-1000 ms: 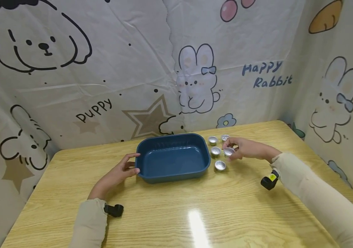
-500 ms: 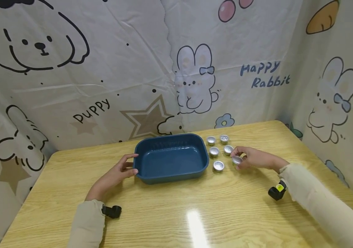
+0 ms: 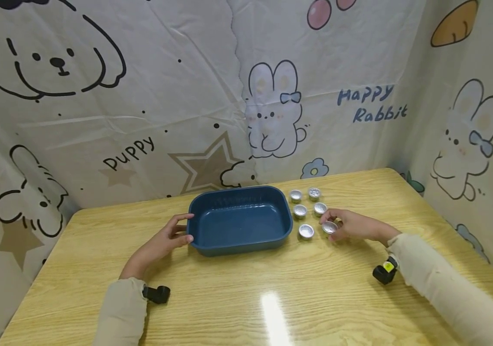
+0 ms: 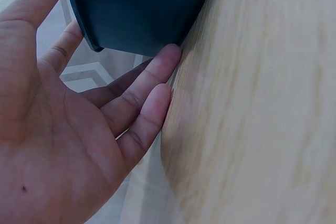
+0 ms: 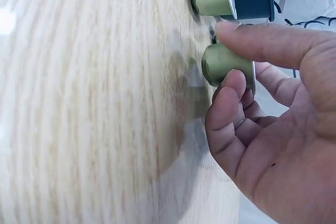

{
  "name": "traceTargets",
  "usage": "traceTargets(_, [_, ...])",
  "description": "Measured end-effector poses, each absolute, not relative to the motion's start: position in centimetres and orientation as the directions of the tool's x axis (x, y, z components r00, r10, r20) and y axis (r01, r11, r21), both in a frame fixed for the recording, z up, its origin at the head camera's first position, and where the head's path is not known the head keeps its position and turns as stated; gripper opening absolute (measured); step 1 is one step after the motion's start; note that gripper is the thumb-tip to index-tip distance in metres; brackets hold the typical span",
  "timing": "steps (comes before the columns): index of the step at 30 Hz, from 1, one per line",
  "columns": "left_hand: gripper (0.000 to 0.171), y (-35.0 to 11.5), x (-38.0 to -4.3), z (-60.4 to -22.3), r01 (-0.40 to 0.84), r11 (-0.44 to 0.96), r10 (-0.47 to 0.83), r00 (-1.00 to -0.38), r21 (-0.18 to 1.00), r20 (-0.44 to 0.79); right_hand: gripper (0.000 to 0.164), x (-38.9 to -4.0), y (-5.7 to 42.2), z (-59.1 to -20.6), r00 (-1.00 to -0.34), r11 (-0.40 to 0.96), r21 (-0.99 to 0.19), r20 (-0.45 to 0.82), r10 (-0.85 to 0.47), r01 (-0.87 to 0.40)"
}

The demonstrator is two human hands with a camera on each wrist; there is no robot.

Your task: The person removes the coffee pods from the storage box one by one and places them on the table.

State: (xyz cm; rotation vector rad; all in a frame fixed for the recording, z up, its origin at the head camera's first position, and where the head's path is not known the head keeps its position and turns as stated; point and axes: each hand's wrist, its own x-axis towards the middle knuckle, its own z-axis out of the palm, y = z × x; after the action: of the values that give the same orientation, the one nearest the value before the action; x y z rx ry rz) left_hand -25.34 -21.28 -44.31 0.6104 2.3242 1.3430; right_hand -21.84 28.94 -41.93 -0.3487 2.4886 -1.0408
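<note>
In the head view, my right hand point(image 3: 350, 226) pinches a coffee capsule point(image 3: 329, 227) between thumb and fingers, low over the table. The right wrist view shows this capsule's green body point(image 5: 223, 65) and the silver lid edge turned towards the palm. Just left of it stands another capsule point(image 3: 306, 231), foil lid up. Several more line up behind, among them a capsule point(image 3: 320, 208) right behind the held one. My left hand point(image 3: 166, 240) touches the left end of a dark blue rectangular basin point(image 3: 239, 247), thumb and forefinger spread along its rim. Its lower fingertips point(image 4: 167, 56) lie against the outer wall.
The capsules form two short columns beside the basin's right end. Light wood-grain table point(image 3: 229, 298) stretches in front, with a bright glare patch. A printed cloth point(image 3: 177, 96) hangs close behind the table and along both sides.
My right hand set one capsule down behind, came nearer to the front right with another, then lowered it leftward into line beside the front capsule. The left hand and basin stayed put.
</note>
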Motion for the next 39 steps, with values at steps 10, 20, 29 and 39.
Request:
traceTargets(10, [0.064,-21.2,-25.4,-44.1,0.159,0.452,0.539,-0.832,0.878,-0.127,0.041,-22.0,29.0,-42.5,-0.889,0.668,-0.737,-0.233,-0.394,-0.103])
traceTargets(20, [0.064,-20.7,-25.6,-43.9,0.163,0.447,0.544,-0.830,0.880,-0.122,0.051,-21.7,29.3,-42.7,-0.891,0.650,-0.755,-0.232,-0.389,-0.087])
traceTargets(29, [0.064,-20.8,-25.5,-44.2,0.164,0.445,0.546,-0.829,0.880,-0.122,0.057,-21.0,29.8,-42.6,-0.896,0.638,-0.768,-0.241,-0.373,-0.059])
traceTargets(39, [0.072,-21.5,-25.6,-44.2,0.182,0.414,0.581,-0.807,0.892,-0.105,0.063,-19.9,31.1,-41.7,-0.914,0.622,-0.783,-0.233,-0.333,-0.026])
